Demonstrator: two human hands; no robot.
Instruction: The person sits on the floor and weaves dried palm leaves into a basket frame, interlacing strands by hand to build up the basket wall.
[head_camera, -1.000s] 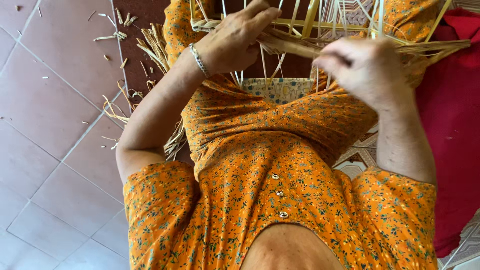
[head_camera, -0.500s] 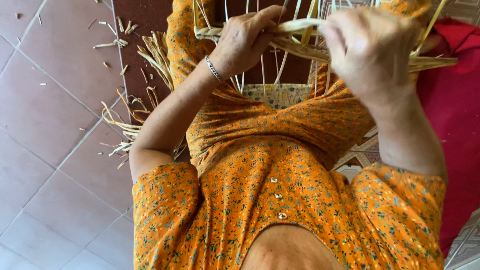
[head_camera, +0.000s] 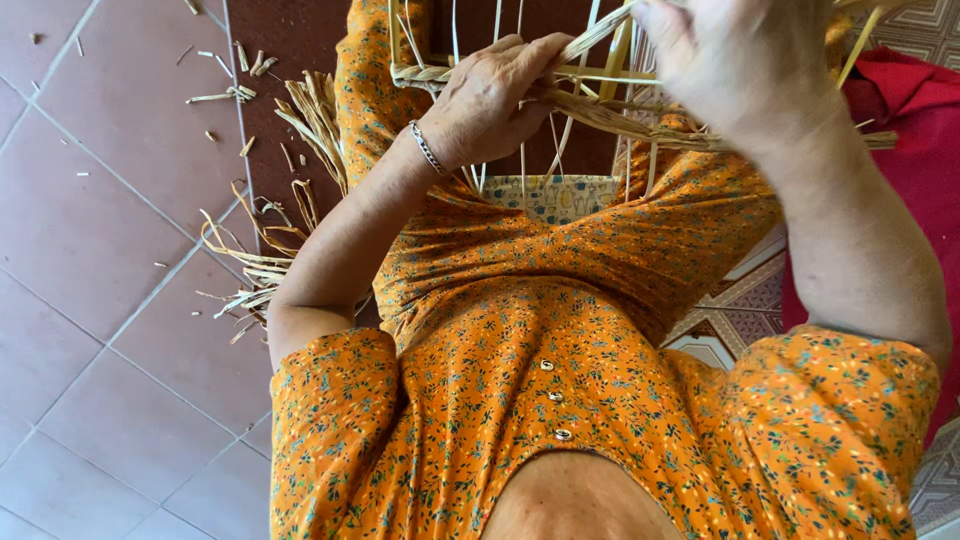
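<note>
I look down my orange flowered dress at a half-woven piece of pale straw strips held over my lap. My left hand, with a silver bracelet at the wrist, pinches the woven strands near their left end. My right hand is raised at the top of the view, fingers curled around upright straw strips. Loose thin strips hang down from the weave between the two hands.
A bundle of loose straw lies on the tiled floor to my left, with small offcuts scattered farther back. Red cloth lies to my right, beside a patterned mat.
My right hand has risen and shifted toward the middle, pulling the strips up. My left hand has kept its pinch on the weave.
</note>
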